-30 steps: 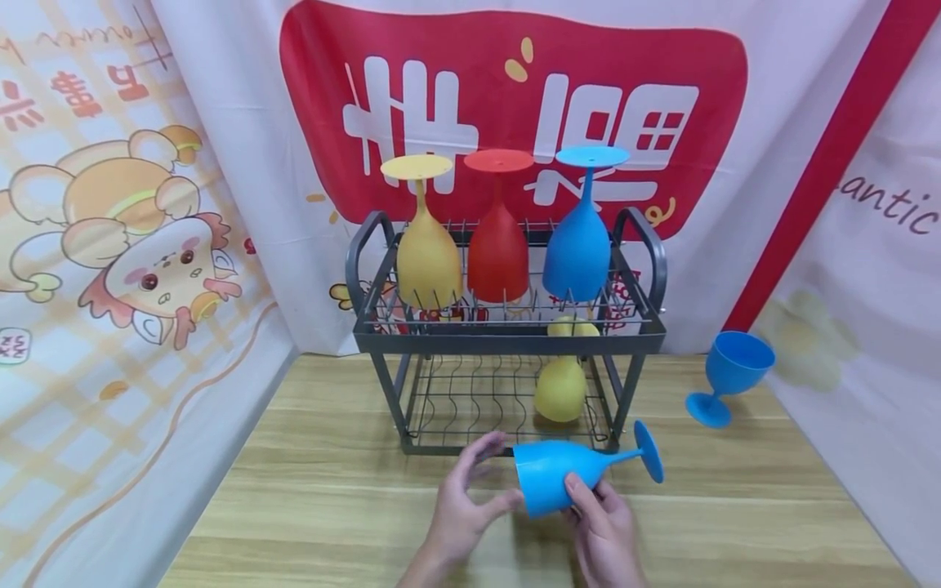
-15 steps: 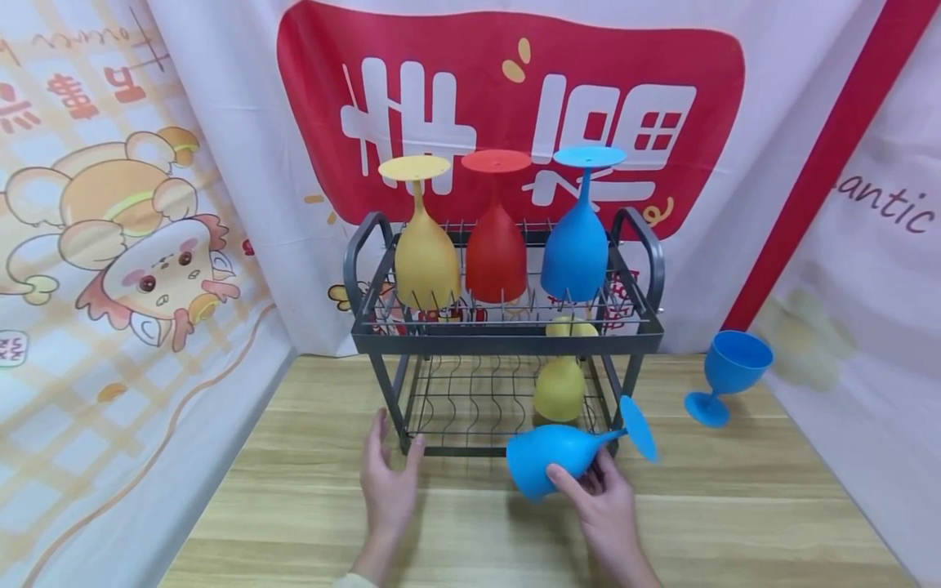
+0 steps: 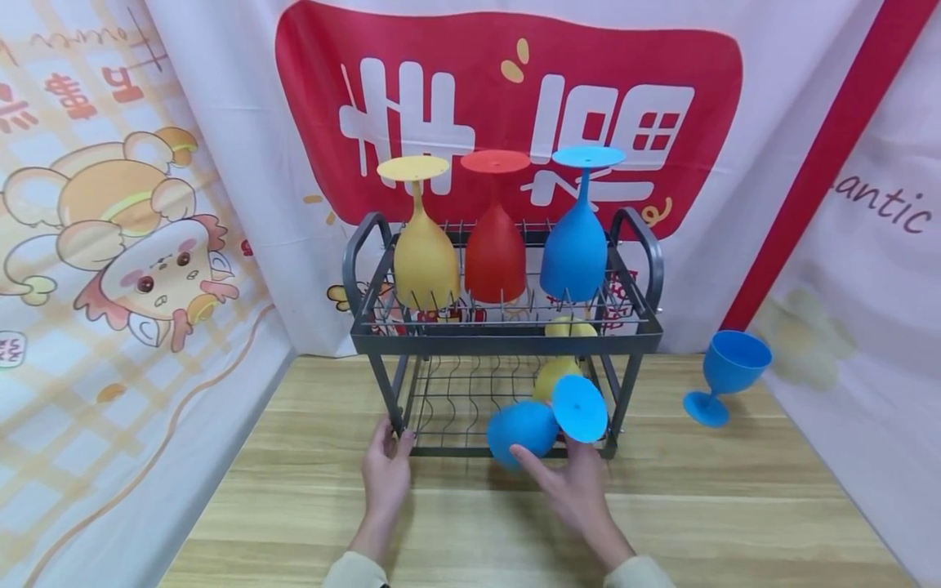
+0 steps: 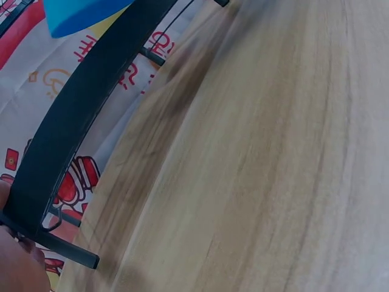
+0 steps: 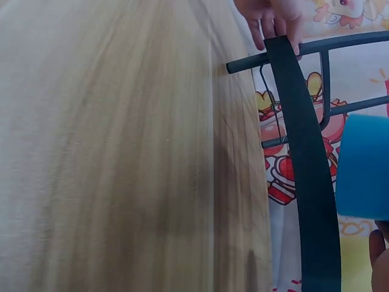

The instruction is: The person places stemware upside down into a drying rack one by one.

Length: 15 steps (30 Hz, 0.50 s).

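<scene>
My right hand [image 3: 577, 490] holds a blue plastic goblet [image 3: 520, 433] at the front right of the rack's lower tier. The goblet is tilted, its round foot facing up toward the head camera and its bowl pointing left. My left hand [image 3: 387, 478] grips the lower front left corner of the black two-tier dish rack [image 3: 507, 341]; in the right wrist view, its fingers and thumb lie on both sides of the rack's front bar [image 5: 304, 158]. Behind the held goblet, a yellow goblet [image 3: 555, 377] stands upside down on the lower tier, partly hidden.
On the upper tier a yellow goblet [image 3: 426, 265], a red goblet [image 3: 496, 261] and another blue goblet [image 3: 575, 257] stand upside down. One more blue goblet [image 3: 733, 363] stands upright on the wooden table [image 3: 735, 506] at the right. Printed cloth hangs behind and on both sides.
My left hand has left the held goblet's rim and moved left to the rack's corner. My right hand has carried the blue goblet forward over the lower tier, turning its foot toward the camera.
</scene>
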{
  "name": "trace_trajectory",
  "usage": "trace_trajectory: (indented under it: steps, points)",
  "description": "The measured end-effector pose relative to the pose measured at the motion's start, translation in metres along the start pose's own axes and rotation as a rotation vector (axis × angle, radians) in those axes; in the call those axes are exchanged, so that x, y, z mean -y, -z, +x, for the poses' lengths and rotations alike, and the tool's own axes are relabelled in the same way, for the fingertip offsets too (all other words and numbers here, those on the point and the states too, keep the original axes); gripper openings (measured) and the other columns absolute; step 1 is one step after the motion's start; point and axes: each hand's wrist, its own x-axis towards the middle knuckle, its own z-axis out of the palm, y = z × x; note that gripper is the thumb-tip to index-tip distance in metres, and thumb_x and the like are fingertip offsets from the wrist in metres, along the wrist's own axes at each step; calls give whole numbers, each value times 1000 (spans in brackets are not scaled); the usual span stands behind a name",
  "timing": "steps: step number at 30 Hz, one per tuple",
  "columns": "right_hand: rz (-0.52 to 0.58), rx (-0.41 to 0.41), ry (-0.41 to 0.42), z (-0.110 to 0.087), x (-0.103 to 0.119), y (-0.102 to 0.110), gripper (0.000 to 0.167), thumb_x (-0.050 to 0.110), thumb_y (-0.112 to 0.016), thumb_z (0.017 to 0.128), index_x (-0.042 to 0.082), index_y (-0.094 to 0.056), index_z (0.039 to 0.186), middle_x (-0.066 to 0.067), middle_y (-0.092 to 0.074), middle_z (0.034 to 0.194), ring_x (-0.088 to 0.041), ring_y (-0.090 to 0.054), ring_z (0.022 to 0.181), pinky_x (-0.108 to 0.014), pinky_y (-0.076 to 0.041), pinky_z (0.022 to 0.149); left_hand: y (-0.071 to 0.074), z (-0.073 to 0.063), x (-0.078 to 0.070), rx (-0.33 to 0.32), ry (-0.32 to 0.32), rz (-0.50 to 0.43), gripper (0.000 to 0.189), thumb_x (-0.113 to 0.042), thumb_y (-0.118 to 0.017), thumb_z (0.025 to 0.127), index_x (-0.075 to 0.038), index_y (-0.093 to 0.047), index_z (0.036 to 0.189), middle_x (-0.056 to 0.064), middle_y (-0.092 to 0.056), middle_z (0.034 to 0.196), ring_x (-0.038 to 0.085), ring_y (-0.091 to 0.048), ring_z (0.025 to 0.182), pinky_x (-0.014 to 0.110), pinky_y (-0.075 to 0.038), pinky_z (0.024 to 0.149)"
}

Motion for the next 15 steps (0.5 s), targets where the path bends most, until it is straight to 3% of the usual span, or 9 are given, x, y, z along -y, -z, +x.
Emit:
trace_trajectory:
  steps: [6,15]
  points:
    - [-105,-19,84,13,5,-12,91,30,-93,82,10,-43,155,-20,-57,150,-43,-59,139,-65,-52,110,0,1,1,5,-11,-9,52,-17,-62,107,-17,-50,157,17,-44,166,43,-44,153,57,-35,127]
    - [-163,31,12,29,-1,-31,85,34,-88,88,12,-42,157,-20,-54,153,-43,-57,141,-64,-52,112,2,-2,-1,31,6,-22,58,-18,-60,108,-18,-41,163,15,-36,171,42,-39,156,55,-34,128]
